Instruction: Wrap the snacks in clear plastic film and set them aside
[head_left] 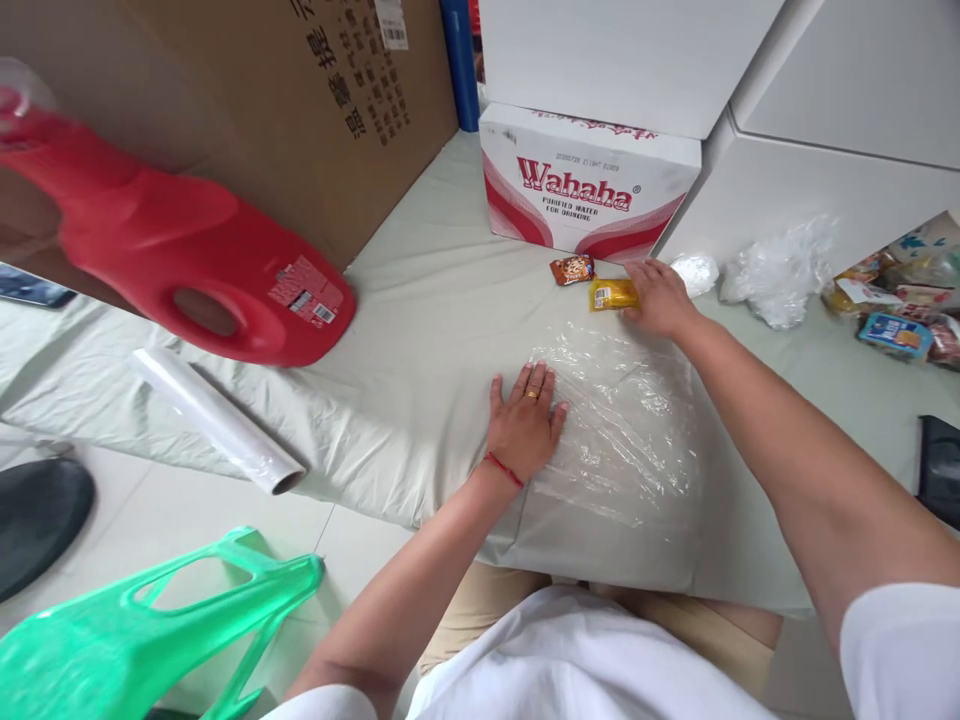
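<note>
My left hand (523,425) lies flat, fingers spread, at the left edge of a thin sheet of clear plastic wrap (619,430) spread on the cloth-covered table. Farther forward, my right hand (658,298) has its thumb and fingers around the right end of a small yellow snack packet (613,294). Beside that packet, at its upper left, rests a brown-and-orange snack packet (572,270). A crumpled clear wrapped lump (695,273) sits just right of my right hand.
A white-and-red water carton (589,185) stands behind the packets. Crumpled plastic (780,270) and assorted snack packets (896,335) lie to the right. On the left are a red jug (247,235), a plastic wrap roll (214,415), a cardboard box (247,90) and a green stool (150,625).
</note>
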